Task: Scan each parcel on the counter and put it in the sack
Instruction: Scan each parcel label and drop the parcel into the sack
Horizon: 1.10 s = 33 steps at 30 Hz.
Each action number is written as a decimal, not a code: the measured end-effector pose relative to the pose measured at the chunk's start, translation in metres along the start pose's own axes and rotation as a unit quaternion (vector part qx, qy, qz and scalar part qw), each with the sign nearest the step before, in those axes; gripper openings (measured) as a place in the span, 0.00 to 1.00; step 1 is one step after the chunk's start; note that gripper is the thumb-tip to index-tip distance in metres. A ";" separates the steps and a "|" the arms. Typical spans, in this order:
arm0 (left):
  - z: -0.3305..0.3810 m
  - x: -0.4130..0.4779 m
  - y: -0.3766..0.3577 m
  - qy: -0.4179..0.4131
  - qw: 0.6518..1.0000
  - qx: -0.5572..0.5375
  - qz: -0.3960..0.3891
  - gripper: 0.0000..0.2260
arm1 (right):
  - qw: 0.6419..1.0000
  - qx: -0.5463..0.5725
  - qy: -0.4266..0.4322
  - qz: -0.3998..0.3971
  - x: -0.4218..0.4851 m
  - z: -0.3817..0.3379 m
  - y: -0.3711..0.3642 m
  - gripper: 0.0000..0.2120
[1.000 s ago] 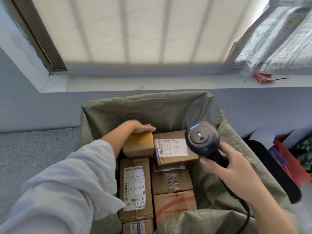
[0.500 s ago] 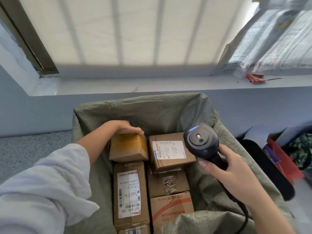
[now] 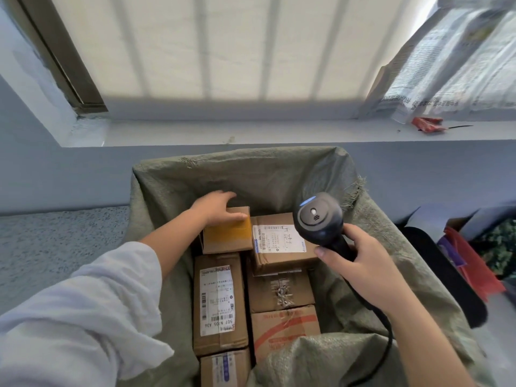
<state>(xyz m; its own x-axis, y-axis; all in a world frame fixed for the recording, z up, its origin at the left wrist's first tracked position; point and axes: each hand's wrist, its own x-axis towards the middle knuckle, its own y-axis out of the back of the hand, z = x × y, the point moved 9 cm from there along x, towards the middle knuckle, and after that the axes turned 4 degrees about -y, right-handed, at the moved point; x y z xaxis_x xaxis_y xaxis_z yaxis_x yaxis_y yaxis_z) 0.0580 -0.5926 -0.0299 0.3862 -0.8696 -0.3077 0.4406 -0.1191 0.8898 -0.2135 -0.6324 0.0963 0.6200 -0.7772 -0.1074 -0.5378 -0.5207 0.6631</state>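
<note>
The small brown taped cardboard parcel (image 3: 226, 236) now sits settled at the far left of the green woven sack (image 3: 237, 164), left hand (image 3: 215, 208) loosening flat on top, right hand (image 3: 361, 265) still gripping the black handheld scanner (image 3: 318, 219): this one looks done.

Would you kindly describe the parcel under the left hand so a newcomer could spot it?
Look into the open green sack below the window sill. At the far end of the left row of parcels sits a small brown box, the left hand resting on top. Unlike its white-labelled neighbours, it shows only yellow tape on its near face.
</note>
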 end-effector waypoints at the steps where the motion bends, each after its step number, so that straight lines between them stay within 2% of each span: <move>1: 0.006 -0.007 0.008 -0.028 0.998 0.033 0.043 0.32 | 1.000 0.002 0.002 0.001 -0.001 -0.001 0.001 0.15; 3: 0.022 -0.026 0.018 -0.078 0.985 0.096 0.117 0.22 | 1.000 0.006 0.009 0.004 -0.006 -0.002 0.004 0.16; 5: 0.037 -0.042 0.010 -0.105 0.976 0.154 0.116 0.14 | 1.000 0.005 0.017 0.005 -0.013 -0.004 0.009 0.15; 8: 0.038 -0.056 -0.010 -0.074 0.980 0.178 0.051 0.15 | 1.000 0.004 0.028 0.003 -0.027 -0.002 0.017 0.15; 13: 0.027 -0.081 -0.026 0.021 0.987 0.158 -0.022 0.22 | 0.999 0.012 0.045 0.003 -0.054 0.002 0.033 0.19; 16: 0.031 -0.118 -0.036 0.048 0.989 0.131 -0.049 0.22 | 0.998 0.002 0.064 0.005 -0.071 0.001 0.040 0.18; 21: 0.053 -0.197 -0.033 0.044 0.995 0.086 -0.022 0.20 | 0.994 -0.035 0.102 0.004 -0.096 -0.005 0.040 0.20; 27: 0.082 -0.306 -0.021 0.026 0.994 0.067 0.077 0.21 | 0.986 -0.038 0.160 -0.028 -0.135 -0.032 0.012 0.22; 33: 0.060 -0.393 -0.014 0.052 0.985 0.067 0.148 0.20 | 0.968 -0.038 0.232 -0.093 -0.187 -0.081 -0.045 0.23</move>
<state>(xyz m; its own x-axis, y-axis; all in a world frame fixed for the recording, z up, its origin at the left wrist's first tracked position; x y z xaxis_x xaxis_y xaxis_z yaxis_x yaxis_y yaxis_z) -0.1488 -0.2777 0.0985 0.5668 -0.8221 -0.0541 0.1882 0.0652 0.9800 -0.2588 -0.4352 0.1471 0.9009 -0.4218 0.1025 -0.3604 -0.5952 0.7182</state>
